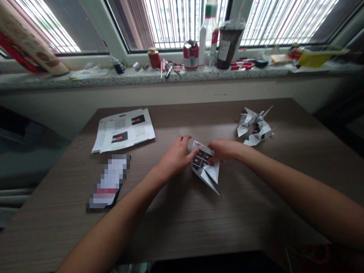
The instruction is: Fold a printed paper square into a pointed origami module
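From my end of the feed, the folded printed paper (202, 161) sits near the mid. of the table (176, 223), btwn the two hands. Its L edge is at the thumb of the left hand (178, 154); its R edge is in the right hand (223, 150). L hand: fingers loosely spread, pointing to the far side, only the thumb tip reaching onto the paper. R hand: fingers curled, pinching the R side of the sheet (partly hidden by the hand itself, so I can't make out every finger). Two pointed flaps stick out toward the near side, with a gap btwn them.

Around it: far R, just beyond the R wrist, I've got a spiky cluster of folded paper (254, 128). Far L, a small stack of printed sheets (122, 131), well apart from the L hand. Nearer than that, a phone (109, 182), its screen blurred out, w/ the L forearm passing just R of it. That forearm blocks my view of some tabletop; the R forearm does likewise on its side.

Beyond the table, the sill (136, 79) carries, L to R, a red jar (154, 58), a red can (190, 56), a green-capped bottle (203, 43), a dark drink cup (227, 49) & a yellow container (313, 57).
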A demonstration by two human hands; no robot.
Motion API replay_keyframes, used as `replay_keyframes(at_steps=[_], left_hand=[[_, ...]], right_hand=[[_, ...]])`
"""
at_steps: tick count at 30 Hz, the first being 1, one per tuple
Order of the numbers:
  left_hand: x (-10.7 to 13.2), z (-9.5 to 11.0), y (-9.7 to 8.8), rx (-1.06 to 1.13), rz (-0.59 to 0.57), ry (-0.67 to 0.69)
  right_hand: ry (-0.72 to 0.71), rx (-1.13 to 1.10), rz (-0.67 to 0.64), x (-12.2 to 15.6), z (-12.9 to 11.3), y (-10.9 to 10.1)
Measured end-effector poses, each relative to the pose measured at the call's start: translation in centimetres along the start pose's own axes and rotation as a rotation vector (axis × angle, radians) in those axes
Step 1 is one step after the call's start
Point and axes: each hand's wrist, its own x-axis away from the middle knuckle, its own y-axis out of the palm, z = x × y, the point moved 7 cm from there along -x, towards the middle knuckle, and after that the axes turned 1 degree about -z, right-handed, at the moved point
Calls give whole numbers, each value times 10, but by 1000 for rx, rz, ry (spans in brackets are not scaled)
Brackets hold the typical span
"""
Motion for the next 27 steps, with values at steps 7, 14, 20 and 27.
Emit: replay_keyframes(at_steps=[7, 14, 20, 27], left_hand=[[-13, 18, -7, 37, -24, 238], [-14, 10, -9, -84, -57, 141], [-8, 9, -4, -152, -221, 100], [-3, 6, 11, -130, -315, 174]], right_hand=[[-45, 49, 79, -2, -3, -4], [-111, 218, 232, 5, -15, -12], [-132, 248, 294, 13, -22, -8], [-145, 225, 348, 25, -29, -5]])
